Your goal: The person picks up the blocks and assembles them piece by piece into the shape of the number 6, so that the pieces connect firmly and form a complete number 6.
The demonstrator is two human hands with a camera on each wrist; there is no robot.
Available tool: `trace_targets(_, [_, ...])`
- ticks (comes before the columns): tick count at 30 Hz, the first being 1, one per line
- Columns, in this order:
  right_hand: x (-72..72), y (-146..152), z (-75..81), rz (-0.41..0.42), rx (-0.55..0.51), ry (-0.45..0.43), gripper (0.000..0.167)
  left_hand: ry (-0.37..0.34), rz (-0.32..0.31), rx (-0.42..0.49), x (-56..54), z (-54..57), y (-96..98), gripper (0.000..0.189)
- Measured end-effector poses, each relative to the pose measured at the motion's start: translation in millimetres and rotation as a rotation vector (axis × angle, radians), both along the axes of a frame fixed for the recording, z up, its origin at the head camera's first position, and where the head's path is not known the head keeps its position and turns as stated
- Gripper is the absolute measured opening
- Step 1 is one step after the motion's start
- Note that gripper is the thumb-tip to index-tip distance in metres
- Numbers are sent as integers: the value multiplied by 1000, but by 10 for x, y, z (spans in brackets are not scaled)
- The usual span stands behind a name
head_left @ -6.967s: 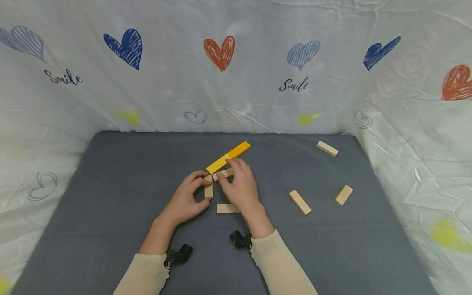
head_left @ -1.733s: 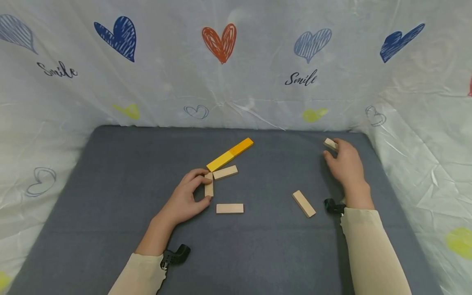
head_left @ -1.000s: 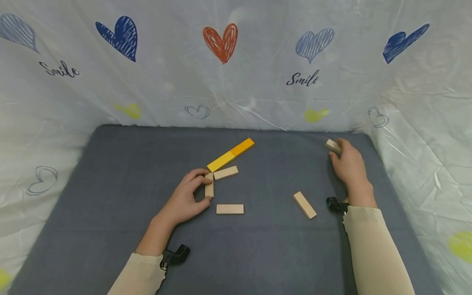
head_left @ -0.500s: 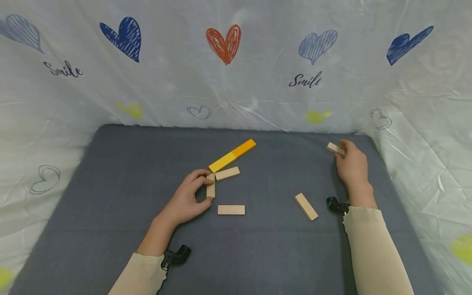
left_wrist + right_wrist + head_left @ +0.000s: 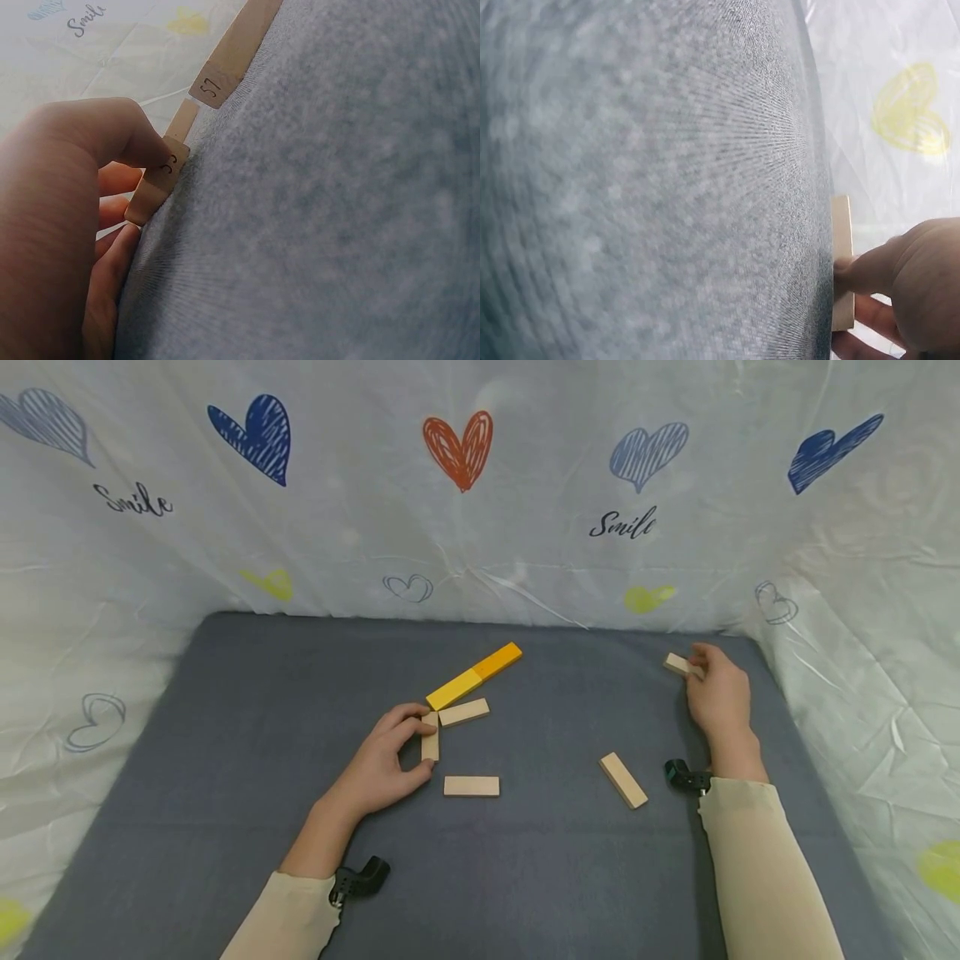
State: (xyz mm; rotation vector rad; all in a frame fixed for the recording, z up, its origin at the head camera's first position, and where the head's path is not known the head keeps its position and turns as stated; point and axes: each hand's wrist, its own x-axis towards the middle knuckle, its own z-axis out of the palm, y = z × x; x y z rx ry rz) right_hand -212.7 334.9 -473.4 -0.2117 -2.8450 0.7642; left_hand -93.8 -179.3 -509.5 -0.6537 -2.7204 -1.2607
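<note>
Wooden block pinched by curled left hand; right hand pinches far block, apparently pick-up step; next move calls for steady lift.

Head view: the right hand hides one end of the far block; the lower edge crops both sleeves. Left wrist view: the thumb of the left hand partly covers the number (digits uncertain) on the gripped block, and the top edge truncates a neighbouring block. Right wrist view: the near surface is blurred.

fingers pinching wooden block, grey cloth
</note>
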Motion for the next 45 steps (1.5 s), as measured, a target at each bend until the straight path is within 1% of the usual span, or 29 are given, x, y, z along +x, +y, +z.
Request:
trace_targets(8, [16, -3, 20, 42, 11, -31, 54, 7, 1, 8, 4, -6, 5, 40])
trace_targets(18, [24, -27, 38, 66, 12, -33, 53, 8, -1, 1, 3, -24, -6, 40])
trace_targets(24, [42, -77, 97, 66, 39, -25, 51, 21, -4, 2, 5, -27, -3, 40])
trace_targets(27, [55, -100, 135, 71, 43, -4, 50, 8, -2, 2, 3, -24, -2, 40])
trace_targets(31, [57, -133, 199, 83, 40, 18, 50, -7, 1, 4, 0, -4, -2, 40])
trace_targets(34, [48, -167, 251, 98, 32, 32, 52, -4, 3, 5, -3, 7, -4, 40])
trace_targets(39, [48, -241, 325, 119, 13, 57, 53, -4, 7, 2, -4, 5, -10, 40])
trace_targets(45, [83, -346, 380, 126, 1, 61, 54, -5, 3, 3, 0, -7, -5, 39])
